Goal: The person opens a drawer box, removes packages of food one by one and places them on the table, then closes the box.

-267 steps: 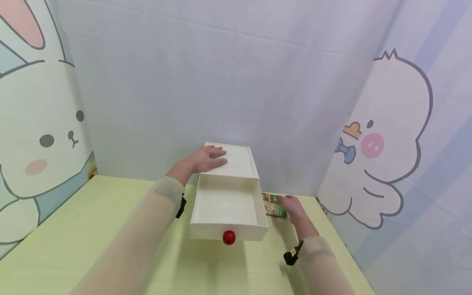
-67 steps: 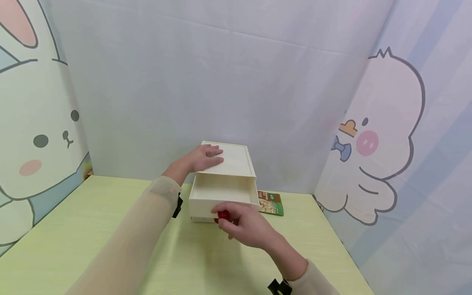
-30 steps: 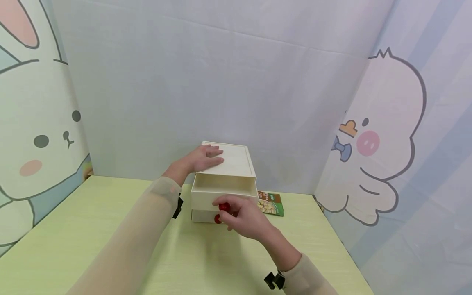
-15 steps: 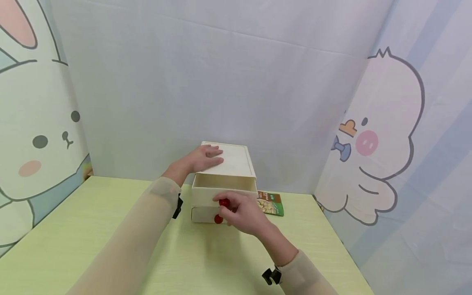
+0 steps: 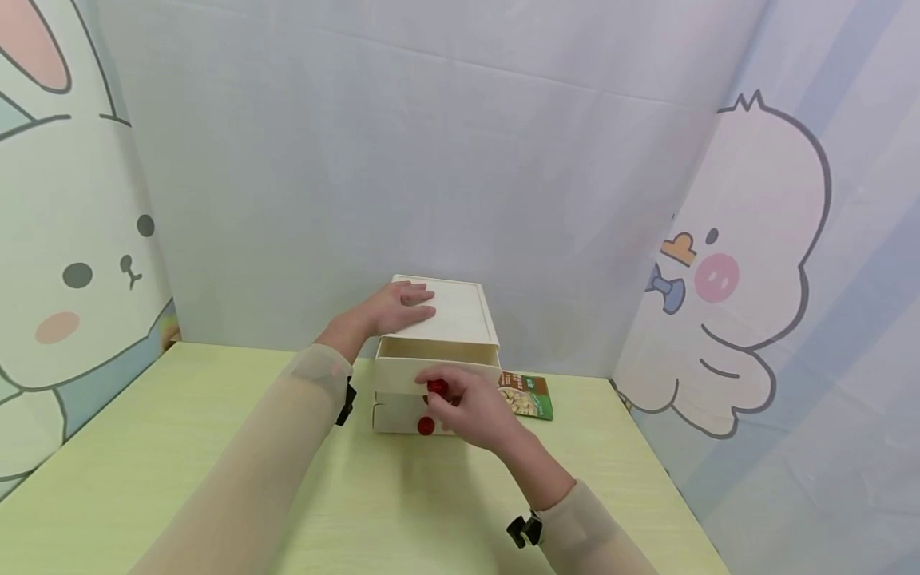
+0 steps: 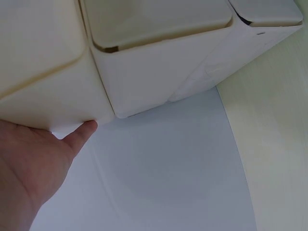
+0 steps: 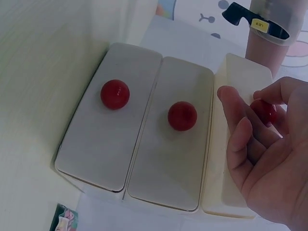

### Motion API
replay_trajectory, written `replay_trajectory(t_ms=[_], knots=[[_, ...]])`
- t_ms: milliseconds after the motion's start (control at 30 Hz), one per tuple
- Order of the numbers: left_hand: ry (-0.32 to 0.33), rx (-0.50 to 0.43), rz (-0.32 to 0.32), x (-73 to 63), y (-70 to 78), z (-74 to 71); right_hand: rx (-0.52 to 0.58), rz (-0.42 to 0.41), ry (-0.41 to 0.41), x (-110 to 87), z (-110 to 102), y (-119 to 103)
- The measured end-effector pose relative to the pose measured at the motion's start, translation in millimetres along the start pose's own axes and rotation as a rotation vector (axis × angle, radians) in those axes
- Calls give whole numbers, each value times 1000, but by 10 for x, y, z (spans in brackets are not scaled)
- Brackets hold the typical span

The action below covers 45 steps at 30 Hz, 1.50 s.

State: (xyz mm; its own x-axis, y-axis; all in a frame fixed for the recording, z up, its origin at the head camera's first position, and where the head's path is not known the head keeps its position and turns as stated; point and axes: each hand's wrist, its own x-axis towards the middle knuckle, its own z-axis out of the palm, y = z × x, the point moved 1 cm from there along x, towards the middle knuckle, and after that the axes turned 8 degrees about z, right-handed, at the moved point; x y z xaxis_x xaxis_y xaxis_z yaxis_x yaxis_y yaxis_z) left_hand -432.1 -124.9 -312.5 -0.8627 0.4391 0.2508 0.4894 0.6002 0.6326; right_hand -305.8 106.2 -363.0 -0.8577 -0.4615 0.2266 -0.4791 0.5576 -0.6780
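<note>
A small white chest of drawers point(image 5: 460, 307) stands against the back cloth. Its top drawer point(image 5: 399, 375) is partly pulled out, its inside seen only as a narrow strip. My right hand point(image 5: 474, 407) pinches that drawer's round red knob point(image 7: 264, 111) between thumb and fingers. My left hand point(image 5: 397, 308) rests on top of the chest near its left edge, fingers spread. In the right wrist view, the two lower drawers are pushed in, with a middle knob point(image 7: 182, 116) and a bottom knob point(image 7: 115, 94), both red.
A green and brown snack packet point(image 5: 528, 395) lies on the pale yellow-green table point(image 5: 251, 399), just right of the chest. Grey-white cloth point(image 5: 446, 160) hangs behind, and cartoon-printed sheets close in both sides.
My right hand has moved from beside the packet to the top knob. The top drawer has slid most of the way inward with it. The left hand stays on the chest.
</note>
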Motion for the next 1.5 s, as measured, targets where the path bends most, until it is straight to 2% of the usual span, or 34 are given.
replay_trajectory(t_ms=[500,800,1500], knots=[[3,13,-1,11,5,-2,-21,20,38,108,14,21],[-12,25,16,7,6,-7,-16,50,34,150,7,28],[-12,5,3,-13,30,-17,-13,71,37,251,4,30]])
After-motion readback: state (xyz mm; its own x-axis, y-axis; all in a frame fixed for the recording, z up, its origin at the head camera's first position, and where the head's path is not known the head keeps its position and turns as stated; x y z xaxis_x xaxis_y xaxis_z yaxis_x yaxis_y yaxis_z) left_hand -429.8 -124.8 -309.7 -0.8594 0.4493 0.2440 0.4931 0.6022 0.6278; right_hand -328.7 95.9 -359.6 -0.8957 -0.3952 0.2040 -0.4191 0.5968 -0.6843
